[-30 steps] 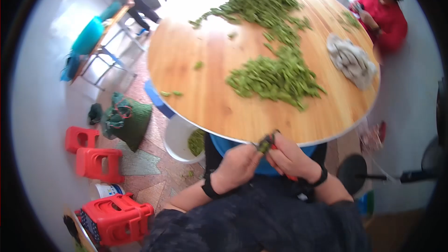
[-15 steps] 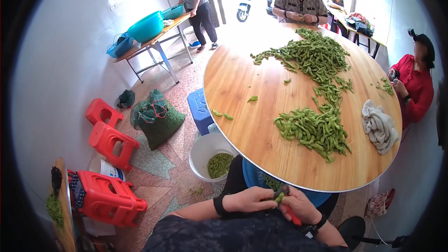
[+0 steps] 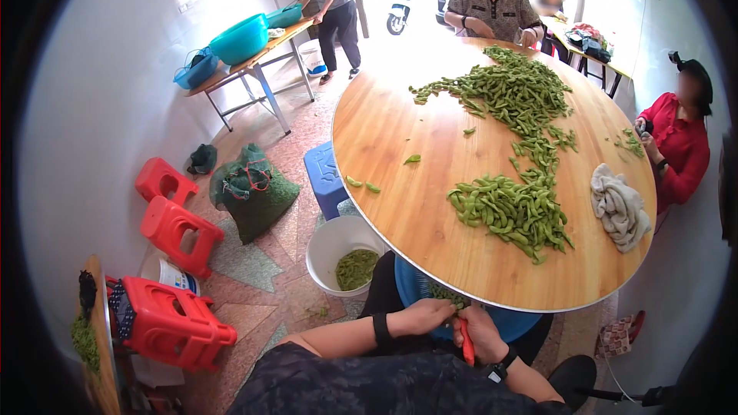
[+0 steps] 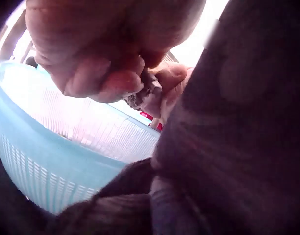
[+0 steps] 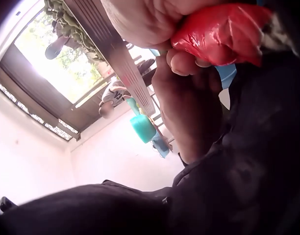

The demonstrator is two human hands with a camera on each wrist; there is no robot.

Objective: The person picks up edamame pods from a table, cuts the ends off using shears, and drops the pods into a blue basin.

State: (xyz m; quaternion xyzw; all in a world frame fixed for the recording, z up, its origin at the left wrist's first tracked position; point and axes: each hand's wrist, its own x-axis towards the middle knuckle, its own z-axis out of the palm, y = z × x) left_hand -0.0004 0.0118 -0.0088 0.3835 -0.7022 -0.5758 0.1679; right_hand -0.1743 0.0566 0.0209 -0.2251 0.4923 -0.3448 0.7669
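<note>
My right hand [image 3: 483, 332] grips red-handled shears [image 3: 467, 343]; in the right wrist view the fingers curl round the shiny red handle [image 5: 221, 34]. My left hand [image 3: 423, 317] meets the right one at the tool's head, its fingers [image 4: 123, 83] curled in the left wrist view. What they pinch is mostly hidden; a bit of green shows between the hands. Just below is a blue slotted basket [image 4: 27, 132] with green pods inside, partly under the table edge. A large heap of edamame pods [image 3: 511, 211] lies on the round wooden table [image 3: 400, 207].
A grey cloth [image 3: 619, 207] lies on the table's right. Left of my legs stand a white bucket [image 3: 327, 253] of trimmings, a blue stool [image 3: 324, 177], a green mesh sack [image 3: 265, 204] and red stools [image 3: 173, 323]. People sit at the table's far and right sides.
The head view has swung up and steadied since a second ago. Both hands have come closer together, lower over the basket. The person across the table has spread their hands apart.
</note>
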